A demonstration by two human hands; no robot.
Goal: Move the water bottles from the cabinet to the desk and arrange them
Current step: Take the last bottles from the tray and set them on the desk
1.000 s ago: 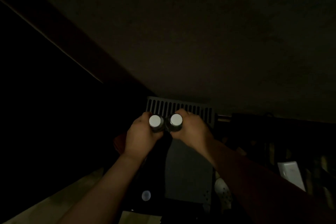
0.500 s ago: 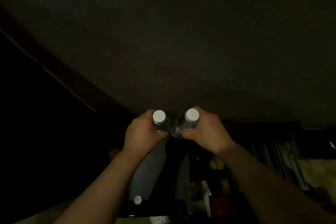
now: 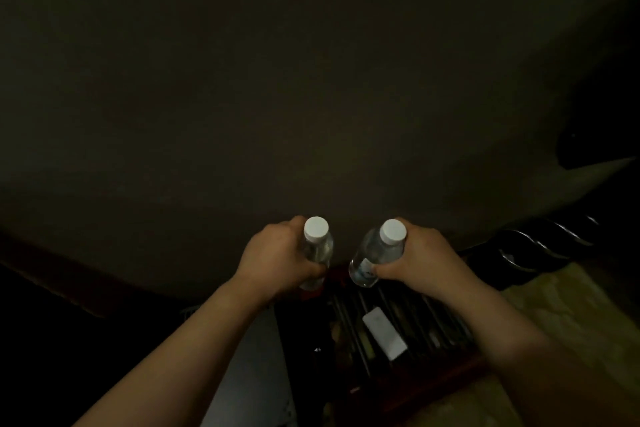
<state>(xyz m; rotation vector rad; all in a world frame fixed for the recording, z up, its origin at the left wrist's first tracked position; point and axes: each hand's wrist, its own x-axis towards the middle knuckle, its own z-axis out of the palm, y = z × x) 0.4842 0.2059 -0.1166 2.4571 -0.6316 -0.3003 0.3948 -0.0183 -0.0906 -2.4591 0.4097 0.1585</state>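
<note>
The scene is very dark. My left hand (image 3: 277, 258) grips a clear water bottle with a white cap (image 3: 317, 239), held upright in the air. My right hand (image 3: 420, 256) grips a second clear bottle with a white cap (image 3: 379, 251), tilted so its bottom points left and down. The two bottles are a little apart, side by side in front of a dim plain wall. Neither the cabinet nor the desk can be made out.
Below the hands is a dark slatted rack (image 3: 415, 319) with a white rectangular object (image 3: 384, 333) on it. A grey panel (image 3: 252, 374) lies at the lower left of it, a pale yellowish surface (image 3: 554, 295) at the right, dark ribbed shapes (image 3: 540, 246) beyond.
The view has swung to the right and the hands have spread, so the two bottles no longer touch. The right bottle now tilts more. The grey grille is out of sight.
</note>
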